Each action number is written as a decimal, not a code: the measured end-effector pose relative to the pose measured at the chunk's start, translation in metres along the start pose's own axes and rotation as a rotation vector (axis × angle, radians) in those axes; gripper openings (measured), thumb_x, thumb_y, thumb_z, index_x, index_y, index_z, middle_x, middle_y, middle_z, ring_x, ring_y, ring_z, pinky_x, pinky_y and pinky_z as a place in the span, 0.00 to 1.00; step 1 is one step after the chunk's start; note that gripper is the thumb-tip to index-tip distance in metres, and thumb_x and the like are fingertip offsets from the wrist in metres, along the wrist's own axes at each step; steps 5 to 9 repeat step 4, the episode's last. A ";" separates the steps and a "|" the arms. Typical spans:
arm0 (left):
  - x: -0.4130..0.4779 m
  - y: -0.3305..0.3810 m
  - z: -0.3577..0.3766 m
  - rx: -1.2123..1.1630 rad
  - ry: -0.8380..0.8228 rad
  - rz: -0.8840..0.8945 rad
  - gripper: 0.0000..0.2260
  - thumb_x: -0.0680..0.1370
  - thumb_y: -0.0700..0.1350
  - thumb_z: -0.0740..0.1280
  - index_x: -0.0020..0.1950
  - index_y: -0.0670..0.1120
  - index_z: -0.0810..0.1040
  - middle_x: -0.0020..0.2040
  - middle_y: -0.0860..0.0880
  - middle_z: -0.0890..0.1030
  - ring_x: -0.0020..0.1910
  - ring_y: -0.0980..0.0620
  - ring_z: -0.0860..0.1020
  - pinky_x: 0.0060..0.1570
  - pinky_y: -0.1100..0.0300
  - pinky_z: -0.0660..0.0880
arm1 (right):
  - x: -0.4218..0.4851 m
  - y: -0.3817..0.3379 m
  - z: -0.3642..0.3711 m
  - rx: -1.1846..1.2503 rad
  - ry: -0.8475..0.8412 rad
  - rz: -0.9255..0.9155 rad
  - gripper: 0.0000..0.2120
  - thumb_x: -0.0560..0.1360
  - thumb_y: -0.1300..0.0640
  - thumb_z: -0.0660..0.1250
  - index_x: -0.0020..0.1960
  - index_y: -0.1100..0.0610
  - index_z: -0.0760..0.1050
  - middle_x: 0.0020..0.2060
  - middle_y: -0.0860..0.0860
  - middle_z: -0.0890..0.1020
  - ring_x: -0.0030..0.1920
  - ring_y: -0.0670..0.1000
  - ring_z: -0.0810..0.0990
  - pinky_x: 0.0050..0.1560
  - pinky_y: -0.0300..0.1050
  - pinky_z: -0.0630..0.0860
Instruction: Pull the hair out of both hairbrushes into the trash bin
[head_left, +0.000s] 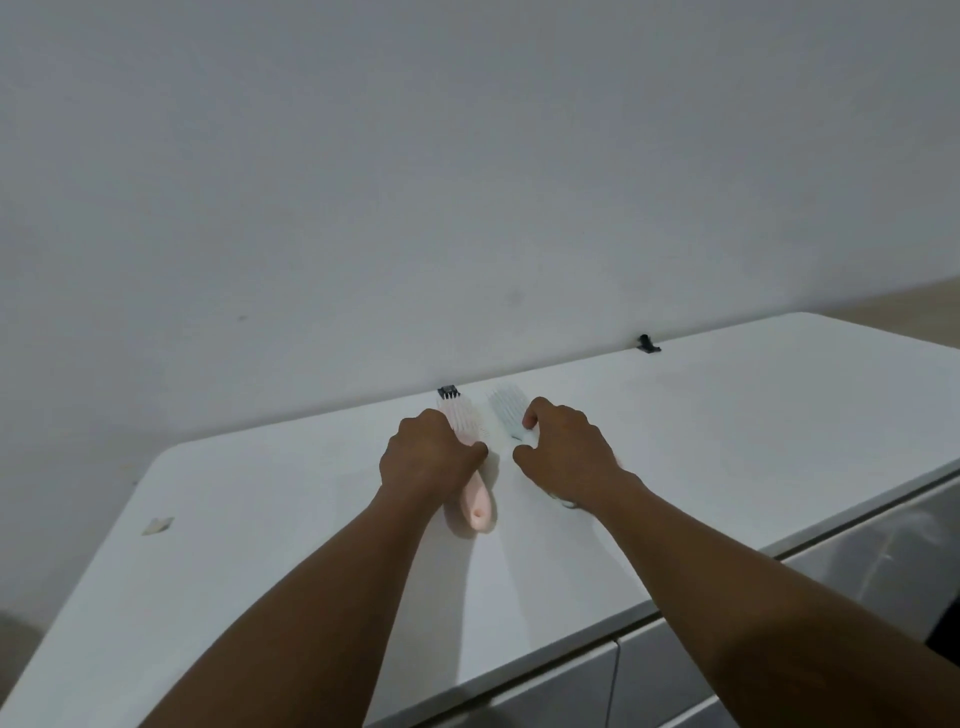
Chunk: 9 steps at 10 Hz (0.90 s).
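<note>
A pink hairbrush (476, 500) lies on the white table (260, 519) near the back wall, bristles up, handle toward me. My left hand (427, 457) is closed over its neck. Right beside it lies a pale blue hairbrush (505, 413), its handle hidden under my right hand (563, 449), which curls around it. No hair is clear enough to make out in either brush. No trash bin is in view.
A small black clip (448, 390) sits at the table's back edge just behind the pink brush, another black piece (648, 344) farther right. A scrap of tape (157, 525) lies at the left. Grey cabinet fronts (779, 649) run below the table's front edge.
</note>
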<state>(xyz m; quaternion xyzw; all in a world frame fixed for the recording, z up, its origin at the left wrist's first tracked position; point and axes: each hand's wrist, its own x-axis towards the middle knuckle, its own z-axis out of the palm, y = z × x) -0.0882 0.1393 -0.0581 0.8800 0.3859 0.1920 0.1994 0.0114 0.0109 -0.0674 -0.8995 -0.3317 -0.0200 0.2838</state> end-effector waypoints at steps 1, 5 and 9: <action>0.000 0.001 -0.004 -0.005 -0.026 -0.001 0.20 0.71 0.61 0.71 0.50 0.48 0.73 0.46 0.49 0.77 0.49 0.44 0.80 0.42 0.56 0.73 | 0.003 0.002 -0.005 0.012 -0.049 0.003 0.18 0.73 0.49 0.66 0.62 0.52 0.71 0.56 0.53 0.78 0.52 0.56 0.79 0.48 0.46 0.74; -0.002 0.019 -0.032 0.048 0.070 -0.012 0.21 0.75 0.62 0.67 0.55 0.47 0.75 0.54 0.46 0.80 0.56 0.41 0.80 0.45 0.56 0.70 | 0.007 0.000 -0.046 0.014 -0.110 -0.004 0.17 0.75 0.52 0.66 0.62 0.53 0.73 0.54 0.51 0.79 0.50 0.51 0.75 0.49 0.43 0.69; -0.002 0.019 -0.032 0.048 0.070 -0.012 0.21 0.75 0.62 0.67 0.55 0.47 0.75 0.54 0.46 0.80 0.56 0.41 0.80 0.45 0.56 0.70 | 0.007 0.000 -0.046 0.014 -0.110 -0.004 0.17 0.75 0.52 0.66 0.62 0.53 0.73 0.54 0.51 0.79 0.50 0.51 0.75 0.49 0.43 0.69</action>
